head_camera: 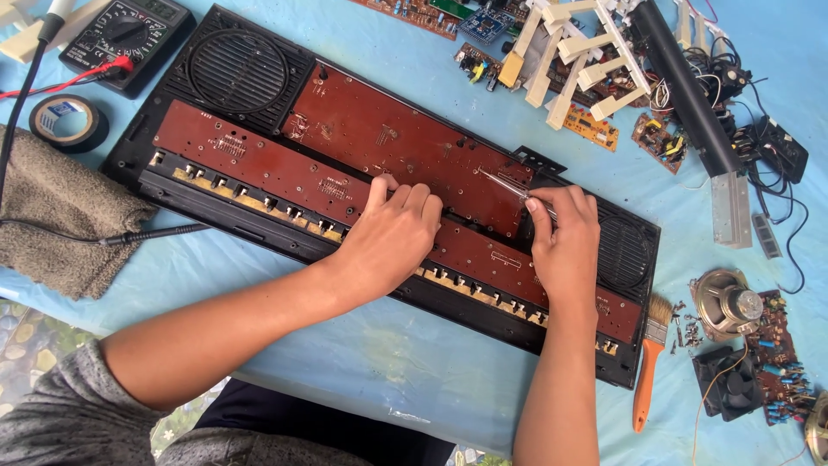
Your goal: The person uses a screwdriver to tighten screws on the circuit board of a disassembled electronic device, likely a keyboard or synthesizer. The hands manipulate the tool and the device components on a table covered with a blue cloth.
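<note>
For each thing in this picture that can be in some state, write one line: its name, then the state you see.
Keyboard case: opened, brown circuit boards exposed.
Left hand: pressing flat on the board, holding nothing.
Right hand: gripping a metal tool.
Metal tool: tip resting on the upper board.
Multimeter: red lead plugged in.
Paintbrush: lying unused on the blue cloth.
Loose white keys: removed, piled.
Tape roll: lying flat.
</note>
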